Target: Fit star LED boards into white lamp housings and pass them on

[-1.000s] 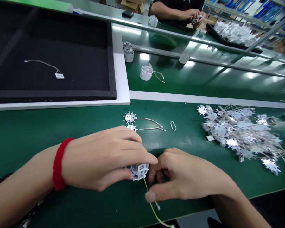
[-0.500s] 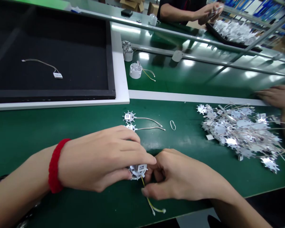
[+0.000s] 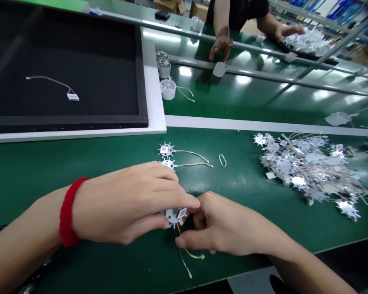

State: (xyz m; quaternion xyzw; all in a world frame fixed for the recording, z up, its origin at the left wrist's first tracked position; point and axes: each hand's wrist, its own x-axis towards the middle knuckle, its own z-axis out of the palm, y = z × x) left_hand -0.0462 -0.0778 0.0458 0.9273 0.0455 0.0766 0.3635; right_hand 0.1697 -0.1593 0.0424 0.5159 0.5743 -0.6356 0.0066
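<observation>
Yellow wire [image 3: 194,256] near the bench edge, its end closer to the spoked piece [image 3: 172,217] than a second ago. Left hand [image 3: 129,204] pinches that piece, now tipped more; right hand [image 3: 227,224] curls beside it, grip unclear. Handling seems unfinished. Beyond, a co-worker's hand [image 3: 222,47] now reaches toward a white cup [image 3: 220,70].

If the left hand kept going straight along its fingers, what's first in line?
Likely the right hand, directly ahead of the left hand's foremost fingertip. Depth is unclear here, so I can't tell whether the two already touch.
</observation>
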